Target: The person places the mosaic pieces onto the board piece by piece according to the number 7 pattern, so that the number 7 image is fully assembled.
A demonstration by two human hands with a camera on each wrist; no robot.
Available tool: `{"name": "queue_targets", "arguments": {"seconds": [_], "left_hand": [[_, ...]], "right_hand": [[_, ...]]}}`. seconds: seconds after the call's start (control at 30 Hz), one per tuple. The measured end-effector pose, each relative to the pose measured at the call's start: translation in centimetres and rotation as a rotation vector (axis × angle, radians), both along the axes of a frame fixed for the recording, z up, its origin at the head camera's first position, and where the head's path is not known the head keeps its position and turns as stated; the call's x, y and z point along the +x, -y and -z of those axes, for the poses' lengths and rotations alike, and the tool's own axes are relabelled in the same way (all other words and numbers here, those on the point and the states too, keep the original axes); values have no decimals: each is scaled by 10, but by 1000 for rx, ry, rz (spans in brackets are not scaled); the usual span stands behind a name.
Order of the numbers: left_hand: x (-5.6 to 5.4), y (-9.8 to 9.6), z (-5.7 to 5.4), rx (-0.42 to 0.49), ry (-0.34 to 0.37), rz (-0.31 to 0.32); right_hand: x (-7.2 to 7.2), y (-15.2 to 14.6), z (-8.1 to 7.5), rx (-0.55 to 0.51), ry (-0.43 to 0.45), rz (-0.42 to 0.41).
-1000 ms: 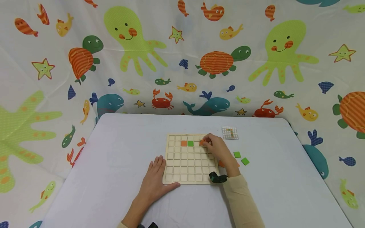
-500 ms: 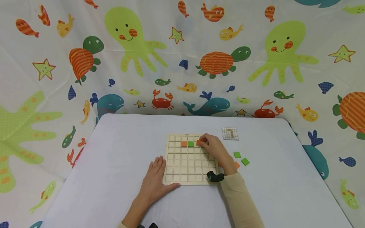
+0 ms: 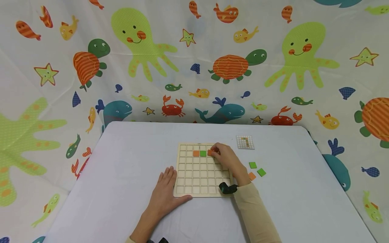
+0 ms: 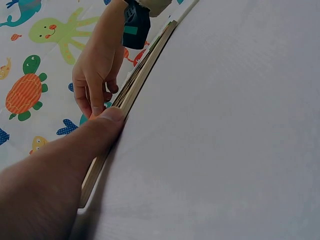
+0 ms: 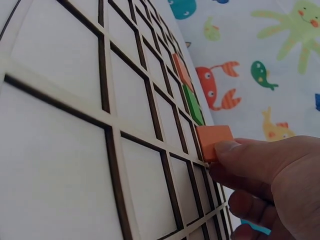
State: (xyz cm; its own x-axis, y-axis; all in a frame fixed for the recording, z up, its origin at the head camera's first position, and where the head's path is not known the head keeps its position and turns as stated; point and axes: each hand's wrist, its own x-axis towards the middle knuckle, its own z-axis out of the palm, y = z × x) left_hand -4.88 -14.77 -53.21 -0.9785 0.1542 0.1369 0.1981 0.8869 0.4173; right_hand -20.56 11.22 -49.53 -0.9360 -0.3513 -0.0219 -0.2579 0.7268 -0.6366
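My right hand (image 3: pixel 226 156) pinches an orange square tile (image 5: pixel 213 140) between thumb and fingers at the upper part of a wooden grid board (image 3: pixel 197 181). In the right wrist view the tile is tilted, one edge at the cell beside a green tile (image 5: pixel 192 105). Left of that green one, another orange tile (image 3: pixel 196 153) lies in its cell. My left hand (image 3: pixel 165 192) rests flat at the board's lower left corner, fingers along the left side. Its thumb (image 4: pixel 111 116) lies on the front edge in the left wrist view.
Right of the board lie two loose green tiles, a nearer green tile (image 3: pixel 261 172) and a farther green tile (image 3: pixel 253 165), beside a loose orange tile (image 3: pixel 252 176). A small pattern card (image 3: pixel 245 142) is at the back right. A sea-animal curtain (image 3: pixel 188 60) hangs behind the table.
My right hand has moved left over the board with the orange tile, bringing it next to the green tile. My left hand has stayed in place.
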Motion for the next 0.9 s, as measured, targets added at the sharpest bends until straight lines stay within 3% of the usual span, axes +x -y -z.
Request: {"name": "queue_targets", "arguments": {"seconds": [0.53,0.9], "left_hand": [[0,0,0,-4,1,2],[0,0,0,-1,6,5]], "right_hand": [[1,3,-3,14,-49,-35],[1,3,2,83,-100,-48]]}}
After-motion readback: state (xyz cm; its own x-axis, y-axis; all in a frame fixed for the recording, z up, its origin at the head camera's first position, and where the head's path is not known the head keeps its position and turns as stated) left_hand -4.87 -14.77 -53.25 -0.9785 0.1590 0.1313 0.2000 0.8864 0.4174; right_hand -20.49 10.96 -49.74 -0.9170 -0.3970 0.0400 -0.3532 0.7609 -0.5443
